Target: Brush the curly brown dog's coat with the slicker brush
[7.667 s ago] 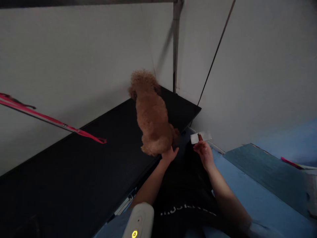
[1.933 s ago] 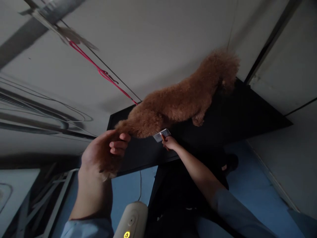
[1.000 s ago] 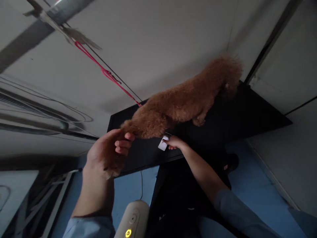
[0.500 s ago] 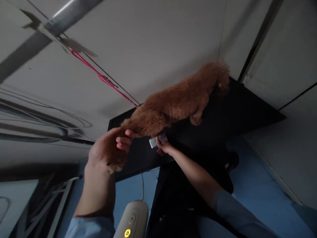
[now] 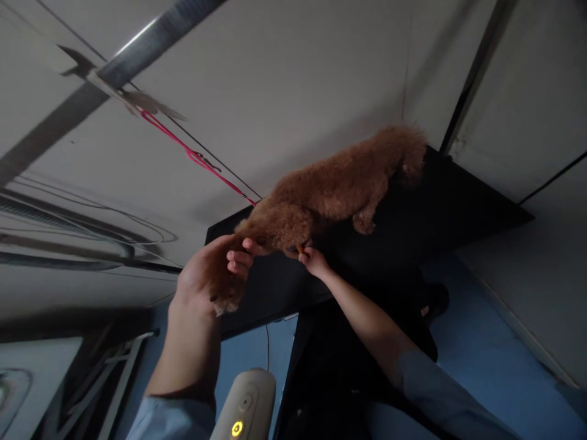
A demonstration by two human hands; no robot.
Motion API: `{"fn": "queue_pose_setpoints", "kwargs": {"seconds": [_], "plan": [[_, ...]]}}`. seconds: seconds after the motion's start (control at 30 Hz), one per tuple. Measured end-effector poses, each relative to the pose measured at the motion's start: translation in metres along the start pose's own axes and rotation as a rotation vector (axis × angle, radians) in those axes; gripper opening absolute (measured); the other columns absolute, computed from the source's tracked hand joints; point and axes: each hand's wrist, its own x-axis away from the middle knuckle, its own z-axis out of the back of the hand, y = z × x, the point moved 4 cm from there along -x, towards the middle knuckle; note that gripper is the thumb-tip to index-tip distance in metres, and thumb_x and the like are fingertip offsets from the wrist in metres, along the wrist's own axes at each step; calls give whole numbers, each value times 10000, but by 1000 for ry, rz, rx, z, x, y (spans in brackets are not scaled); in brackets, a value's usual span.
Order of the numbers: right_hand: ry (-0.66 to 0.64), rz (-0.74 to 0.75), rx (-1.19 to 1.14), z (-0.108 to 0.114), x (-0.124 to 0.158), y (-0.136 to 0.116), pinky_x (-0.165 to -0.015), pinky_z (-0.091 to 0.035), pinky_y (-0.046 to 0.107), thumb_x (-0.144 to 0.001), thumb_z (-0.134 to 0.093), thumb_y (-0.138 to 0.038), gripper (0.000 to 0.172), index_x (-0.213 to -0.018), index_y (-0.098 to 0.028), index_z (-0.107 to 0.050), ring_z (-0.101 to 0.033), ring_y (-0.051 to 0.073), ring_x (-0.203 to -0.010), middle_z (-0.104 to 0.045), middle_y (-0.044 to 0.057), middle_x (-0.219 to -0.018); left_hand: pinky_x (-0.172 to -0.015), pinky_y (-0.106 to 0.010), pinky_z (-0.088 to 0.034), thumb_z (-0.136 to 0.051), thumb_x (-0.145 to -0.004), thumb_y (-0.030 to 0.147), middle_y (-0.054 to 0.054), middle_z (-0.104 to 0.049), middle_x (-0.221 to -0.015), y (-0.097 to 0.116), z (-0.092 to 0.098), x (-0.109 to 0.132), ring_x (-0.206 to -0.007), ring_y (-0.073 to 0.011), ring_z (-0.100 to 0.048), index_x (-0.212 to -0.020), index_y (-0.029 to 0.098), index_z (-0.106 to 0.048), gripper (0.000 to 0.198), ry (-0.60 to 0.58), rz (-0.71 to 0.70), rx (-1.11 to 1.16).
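A curly brown dog (image 5: 339,186) stands along the black tabletop (image 5: 458,208), its hindquarters toward the far right. My left hand (image 5: 195,275) is wrapped around the dog's head at the near left, fingers closed on the fur. Beside the dog's front leg, my right hand (image 5: 315,263) grips the orange-brown handle of a slicker brush (image 5: 300,249). The brush's head is hidden behind the leg and chest fur.
A pink-red lead (image 5: 183,143) runs from a metal bar (image 5: 156,49) down to the dog's neck. Below the table, a pale device (image 5: 247,400) shows a yellow light. Hoses and cables (image 5: 68,260) hang at left by a pale wall.
The slicker brush's silvery rectangular head, visible before, has gone in behind the front leg as my right hand shifted slightly up. My left hand still holds the dog's head.
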Motion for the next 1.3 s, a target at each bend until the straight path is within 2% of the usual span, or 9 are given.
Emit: {"fn": "queue_pose_setpoints", "kwargs": {"seconds": [0.1, 0.23, 0.37, 0.53, 0.7, 0.83, 1.0, 1.17, 1.3], "plan": [[-36, -49, 27, 5, 0, 1, -462, -409, 187, -941, -473, -325, 322, -723, -146, -628, -581, 110, -454, -654, 20, -558, -312, -110, -406, -328, -938, 194, -7, -519, -630, -1, 0, 1, -362, -47, -485, -868, 143, -460, 158, 5, -1, -15], [12, -21, 54, 24, -1, -8, -574, -442, 176, -922, -519, -285, 203, -828, -165, -653, -652, 113, -652, -710, 23, -730, -300, -107, -391, -314, -941, 186, -3, -516, -616, 0, -1, 1, -348, -45, -473, -866, 143, -452, 162, 16, -18, -9], [31, -49, 108, 45, -3, -16, -564, -435, 210, -925, -508, -360, 342, -700, -142, -645, -633, 143, -602, -665, 45, -613, -313, -113, -411, -321, -943, 182, 5, -505, -597, 2, -3, 0, -356, -51, -480, -878, 144, -452, 151, 6, 11, 38], [70, 15, 104, 55, 5, -29, -639, -441, 198, -900, -561, -291, 193, -776, -177, -656, -663, 143, -750, -707, 26, -751, -318, -117, -427, -305, -956, 192, -5, -515, -619, 0, -7, -2, -361, -55, -499, -897, 134, -459, 176, -17, 6, 52], [-61, 72, 10, 34, 50, -48, -586, -470, 217, -910, -539, -321, 242, -766, -155, -640, -637, 127, -572, -680, 18, -637, -318, -118, -432, -294, -961, 194, -21, -529, -650, -4, -6, -2, -367, -56, -505, -929, 114, -465, 191, -34, -12, -30], [67, 326, -293, 24, 77, -80, -700, -506, 248, -910, -498, -283, 156, -930, -172, -607, -673, 135, -739, -714, 34, -815, -351, -131, -468, -303, -948, 170, -27, -528, -661, -6, -8, 0, -399, -66, -533, -902, 115, -456, 169, -118, 14, -37], [-79, 185, -396, 11, 77, -84, -581, -501, 270, -870, -536, -338, 169, -848, -173, -565, -635, 148, -568, -657, 9, -647, -372, -152, -496, -326, -935, 171, -39, -536, -665, -8, -11, 5, -422, -84, -556, -905, 108, -468, 159, -131, 71, -26], [87, 317, -412, 13, 75, -88, -668, -517, 283, -839, -590, -358, 177, -825, -182, -582, -663, 158, -686, -686, 30, -727, -401, -164, -518, -331, -930, 141, -66, -566, -681, -7, -19, 11, -457, -92, -565, -927, 81, -489, 169, -165, -3, -41], [-120, 156, -458, -6, 74, -78, -557, -491, 258, -831, -593, -415, 245, -865, -174, -575, -613, 137, -533, -640, -8, -607, -416, -153, -521, -333, -925, 119, -71, -562, -668, -9, -21, 14, -468, -94, -575, -915, 70, -496, 170, -146, -4, -42]]}}
